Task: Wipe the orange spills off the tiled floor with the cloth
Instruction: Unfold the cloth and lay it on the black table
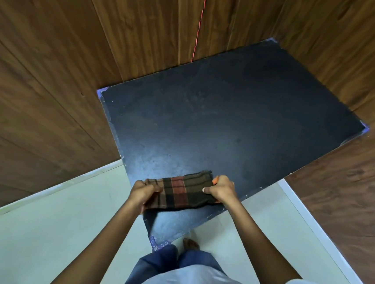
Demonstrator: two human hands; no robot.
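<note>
Stretched between both hands, the cloth (182, 193) is gripped by left hand (141, 191) and right hand (220, 191).

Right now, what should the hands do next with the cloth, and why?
Probably lower the cloth toward the tiled floor. The left hand and right hand both grip it by its ends, held up over the near edge of the dark mat, so it touches nothing yet. No orange spill shows on the tiles in view, so where to wipe is unclear.
</note>
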